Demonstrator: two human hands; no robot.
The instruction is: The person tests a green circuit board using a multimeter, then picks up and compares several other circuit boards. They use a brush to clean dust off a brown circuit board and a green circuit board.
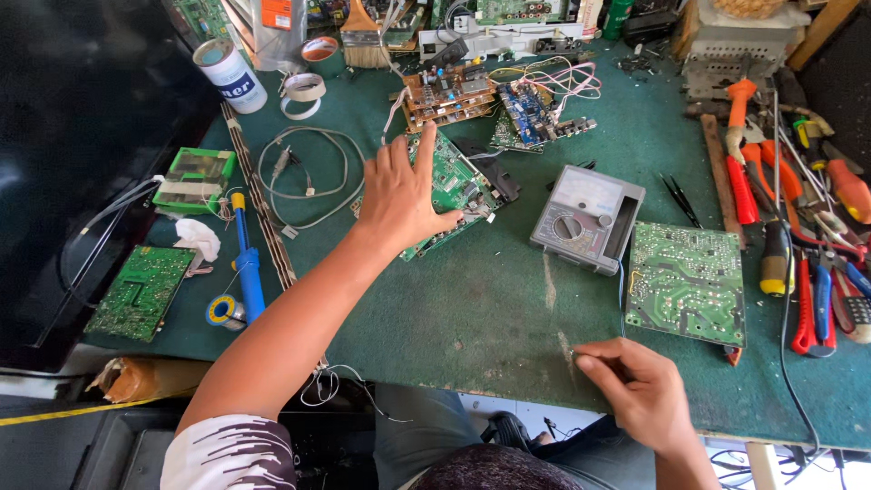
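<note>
Our left hand (399, 195) is flat on the green circuit board (451, 191), fingers spread, thumb hooked over its near edge, so gripping it. Board sits tilted on the worktop (472, 308); long axis runs diagonally, from near-left up to far-right, far end pointing at the stack of brown boards (449, 93) beyond our fingertips.

Our right hand (640, 386) rests at the near worktop edge, fingers curled in, thumb against forefinger; can't tell if anything is pinched there.

Just right of the left hand: grey analogue multimeter (585, 218), dial up. Beyond the right hand: a second green board (687, 281), solder side up, roughly square to the edge. Far right of it: pliers and screwdrivers with red and orange handles (798, 227).

Left of the left hand: coiled grey cable (304, 177), blue soldering tool (245, 263) lying lengthwise away from us, solder reel (220, 310) at its near end, small green board (141, 292) further left.
</note>
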